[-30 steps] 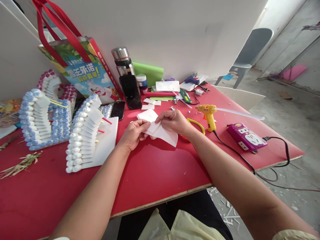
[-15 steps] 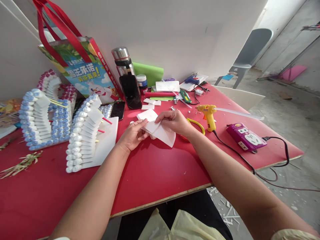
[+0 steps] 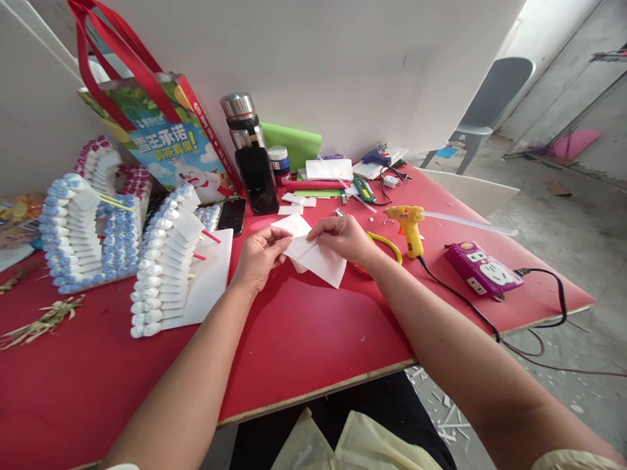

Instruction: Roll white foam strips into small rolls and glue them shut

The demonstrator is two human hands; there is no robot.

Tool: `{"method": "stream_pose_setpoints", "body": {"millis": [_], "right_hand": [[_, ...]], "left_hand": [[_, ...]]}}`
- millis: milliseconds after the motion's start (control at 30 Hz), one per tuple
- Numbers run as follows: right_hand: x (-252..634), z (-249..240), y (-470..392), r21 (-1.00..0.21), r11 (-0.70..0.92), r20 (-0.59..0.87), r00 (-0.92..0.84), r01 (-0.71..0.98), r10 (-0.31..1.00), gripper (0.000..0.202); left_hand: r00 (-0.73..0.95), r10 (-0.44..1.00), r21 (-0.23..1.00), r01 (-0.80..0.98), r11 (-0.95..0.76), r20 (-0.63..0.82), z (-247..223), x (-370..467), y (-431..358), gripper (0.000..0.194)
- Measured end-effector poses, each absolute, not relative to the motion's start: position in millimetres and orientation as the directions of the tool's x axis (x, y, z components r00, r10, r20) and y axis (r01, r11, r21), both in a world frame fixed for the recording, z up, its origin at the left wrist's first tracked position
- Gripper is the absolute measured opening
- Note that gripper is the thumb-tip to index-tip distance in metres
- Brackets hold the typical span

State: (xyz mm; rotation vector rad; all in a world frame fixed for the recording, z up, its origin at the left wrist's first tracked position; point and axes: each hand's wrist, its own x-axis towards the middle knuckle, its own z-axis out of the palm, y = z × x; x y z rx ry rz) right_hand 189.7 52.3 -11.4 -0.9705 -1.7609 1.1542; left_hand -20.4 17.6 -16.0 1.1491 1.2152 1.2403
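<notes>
- The table [image 3: 313, 352] is topped in smooth, shiny red, and its near edge is left pale and raw.
- A white sheet [image 3: 329, 264] is held above the middle of the table, in front of a white pile [image 3: 292, 224].
- The sheet's left end is pinched between the thumb and fingers of the left hand [image 3: 258, 256].
- Its upper edge is gripped by the right hand [image 3: 343, 240], whose fingers are curled closed.
- Yellow-handled scissors [image 3: 389, 243] are partly hidden by the right wrist; beyond them are set a glue gun [image 3: 412, 235] and a purple socket block [image 3: 482, 269].
- The table's left side is taken up by swab models [image 3: 151, 281] and a bag [image 3: 181, 147].
- The table is backed by a pale wall [image 3: 343, 72].
- To the right, a grey chair [image 3: 499, 91] is seen on a dusty concrete floor [image 3: 533, 209].
- Near the person's legs, the floor is littered with white scraps [image 3: 453, 424].
</notes>
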Motion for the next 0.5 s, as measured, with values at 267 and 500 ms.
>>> {"method": "stream_pose_setpoints", "body": {"millis": [267, 500], "right_hand": [[189.3, -5.9, 48.0, -0.953, 0.098, -0.039, -0.438, 0.286, 0.898, 0.035], [189.8, -4.9, 48.9, -0.961, 0.110, -0.023, -0.471, 0.253, 0.882, 0.022]], "left_hand": [[-0.027, 0.994, 0.993, 0.050, -0.108, 0.110, -11.9, -14.7, 13.2, 0.030], [0.115, 0.993, 0.999, 0.026, -0.022, 0.019, -15.9, -21.0, 15.5, 0.024]]}}
